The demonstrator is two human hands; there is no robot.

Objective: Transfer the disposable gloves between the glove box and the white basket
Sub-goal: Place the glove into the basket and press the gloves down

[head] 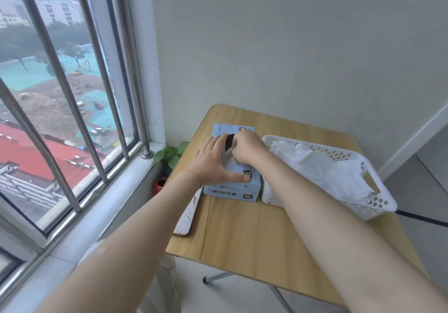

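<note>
At the table's (254, 240) left edge, the left hand (215, 162) lies flat and spread on the cardboard glove box (232, 189), pinning it. Right hand (247, 147) is curled at the oval slot; can't tell what it's pinching. Thin gloves (322, 167) could tear or bunch. The perforated white basket (373, 206) touches the box, toward the right edge.

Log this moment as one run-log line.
left hand flat on glove box, steadying | right hand fingers at box opening | white basket holds white gloves | table
</note>
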